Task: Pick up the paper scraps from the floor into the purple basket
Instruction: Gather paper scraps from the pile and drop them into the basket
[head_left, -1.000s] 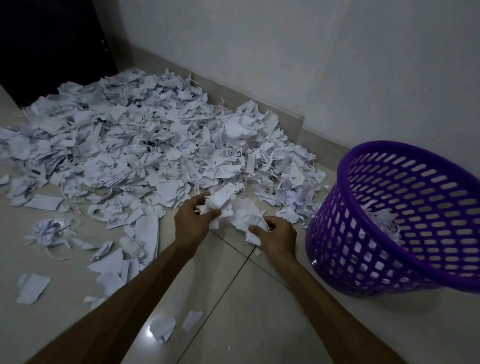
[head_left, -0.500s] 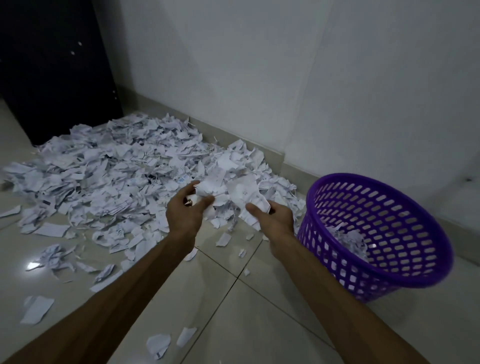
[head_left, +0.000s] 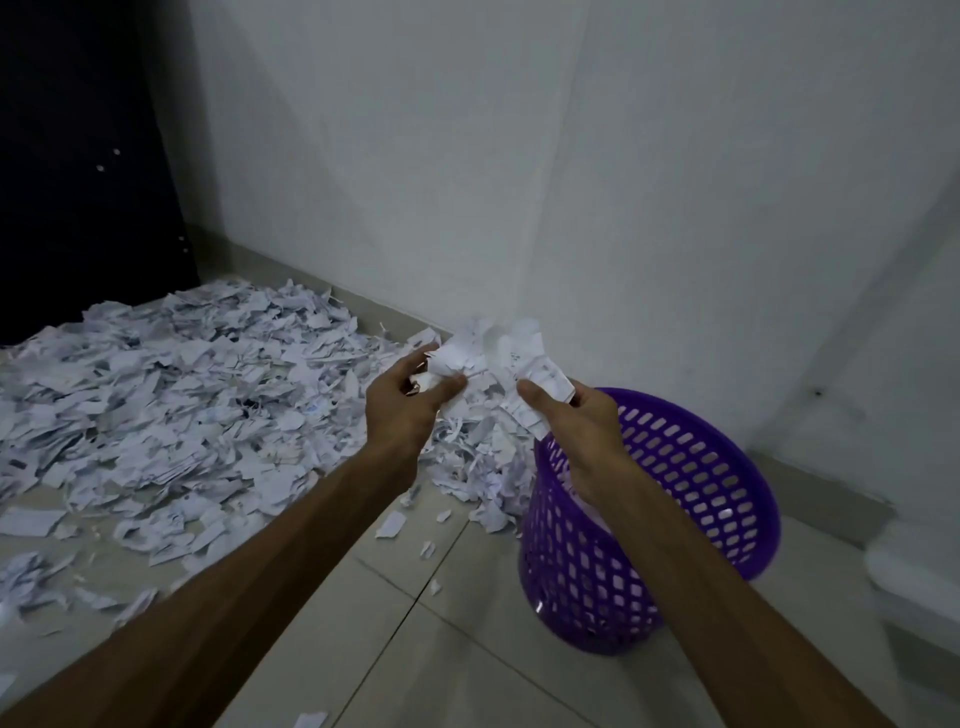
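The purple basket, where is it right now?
The purple basket stands on the floor at lower right, near the wall, just under the right hand.

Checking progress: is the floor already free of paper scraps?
No, a big pile of scraps covers the floor left of the basket.

Both hands (head_left: 402, 410) (head_left: 582, 421) raised, fingers curled, arms outstretched.

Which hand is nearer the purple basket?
Right. The right hand is over the purple basket at its near rim; the left hand is off to its left, above the floor scraps.
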